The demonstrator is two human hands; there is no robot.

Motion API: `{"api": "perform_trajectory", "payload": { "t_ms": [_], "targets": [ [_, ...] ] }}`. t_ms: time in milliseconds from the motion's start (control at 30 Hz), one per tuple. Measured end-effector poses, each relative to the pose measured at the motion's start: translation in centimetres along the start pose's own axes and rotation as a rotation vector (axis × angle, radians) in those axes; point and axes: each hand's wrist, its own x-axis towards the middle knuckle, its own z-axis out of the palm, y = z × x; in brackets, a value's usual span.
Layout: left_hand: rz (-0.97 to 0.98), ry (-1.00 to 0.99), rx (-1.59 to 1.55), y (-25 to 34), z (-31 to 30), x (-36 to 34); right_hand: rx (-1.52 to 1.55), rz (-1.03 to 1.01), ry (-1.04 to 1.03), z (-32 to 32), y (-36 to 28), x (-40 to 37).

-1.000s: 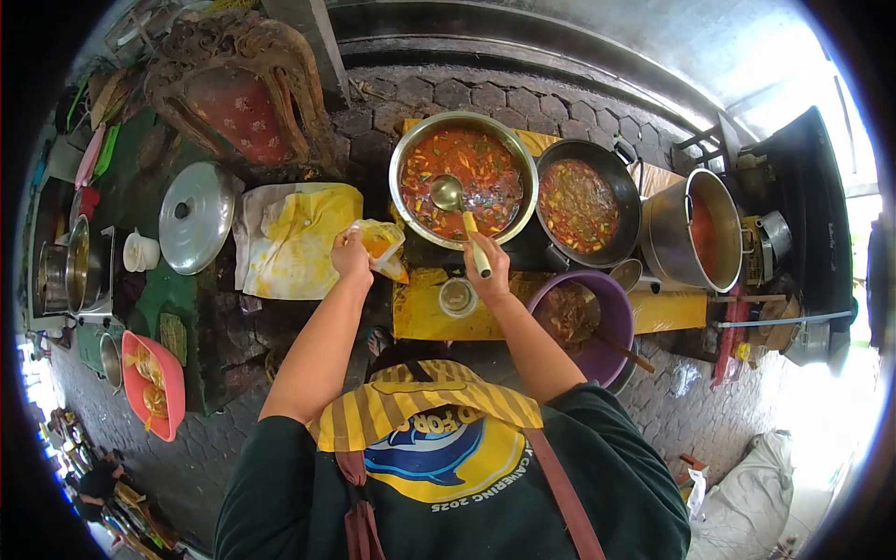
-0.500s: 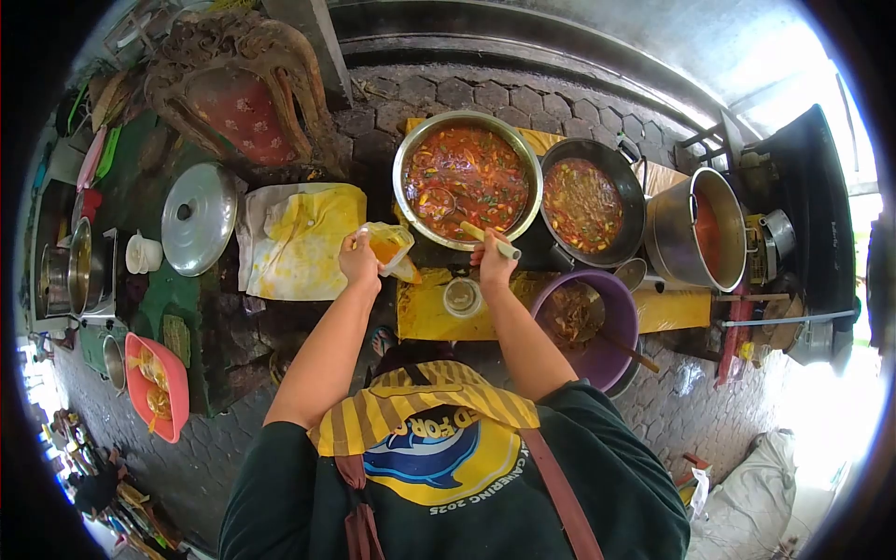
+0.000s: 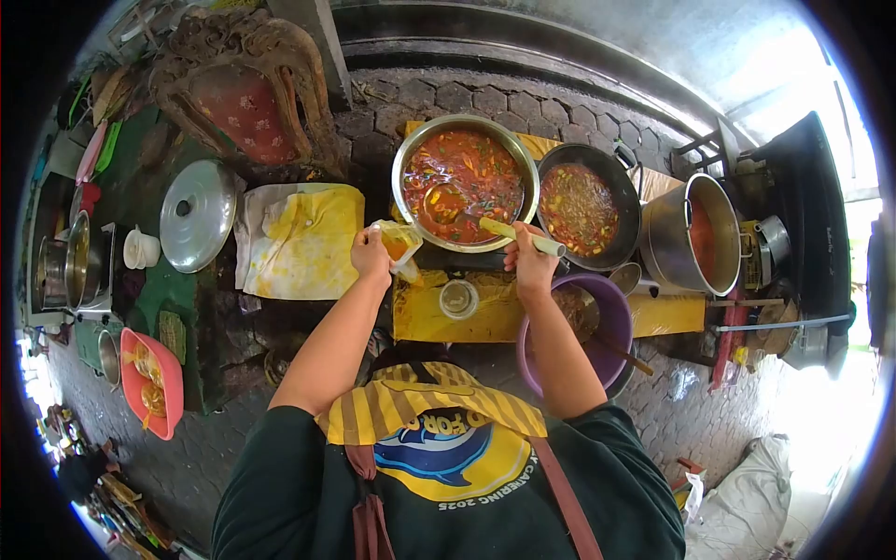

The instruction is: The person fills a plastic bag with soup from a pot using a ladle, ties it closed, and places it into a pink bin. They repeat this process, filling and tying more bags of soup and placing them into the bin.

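My left hand (image 3: 371, 254) is closed on the rim of a clear plastic bag (image 3: 399, 245) with orange liquid in its lower part. My right hand (image 3: 533, 259) grips the pale handle of a ladle (image 3: 445, 202), whose bowl lies in the red stew of a large steel basin (image 3: 399, 199). The stew has green and yellow pieces. Below the basin, a clear round container (image 3: 458, 299) sits on the yellow-covered bench (image 3: 415, 313), between my two forearms.
Right of the basin are a black wok (image 3: 627, 201) of stew, a tilted steel pot (image 3: 674, 229) and a purple tub (image 3: 616, 317). To the left lie a stained cloth (image 3: 303, 245), a metal lid (image 3: 198, 224) and a pink basin (image 3: 163, 429) with filled bags. A carved chair (image 3: 245, 112) stands behind.
My right hand has moved right and slightly down with the ladle, whose bowl now shows more clearly in the stew. My left hand still holds the bag, slightly shifted.
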Motion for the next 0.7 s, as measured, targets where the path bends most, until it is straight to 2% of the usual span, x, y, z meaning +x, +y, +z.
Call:
{"api": "perform_trajectory", "payload": {
  "t_ms": [167,267,300,333,367,433,567,633,700],
  "targets": [
    [-0.018,-0.007,0.000,-0.4,0.8,0.3,-0.050,-0.010,-0.145,-0.1,-3.0,-2.6],
    [-0.016,-0.021,-0.006,-0.7,1.2,0.6,-0.008,-0.015,-0.213,0.8,-2.0,-5.0],
    [-0.008,-0.024,-0.017,-0.9,1.3,0.8,-0.096,-0.287,-0.339,0.3,0.1,-5.3],
    [-0.007,-0.025,-0.016,-0.7,1.4,0.7,-0.269,-0.607,-0.377,0.7,0.5,-6.3],
    [-0.003,-0.015,-0.058,-0.5,1.4,0.6,-0.387,-0.828,-0.490,0.9,0.9,-7.1],
    [0.000,-0.008,-0.094,-0.3,1.5,0.5,-0.686,-1.038,-0.621,0.9,0.9,-9.0],
    [-0.024,0.037,-0.062,0.1,1.3,0.4,-0.689,-1.118,-0.624,0.0,1.8,-8.1],
    [-0.029,0.044,-0.043,0.1,1.0,0.2,-0.638,-0.900,-0.438,-0.4,1.6,-6.3],
    [-0.009,0.052,-0.043,-0.1,0.7,0.4,-0.603,-0.822,-0.399,-0.5,2.0,-3.8]
  ]
}}
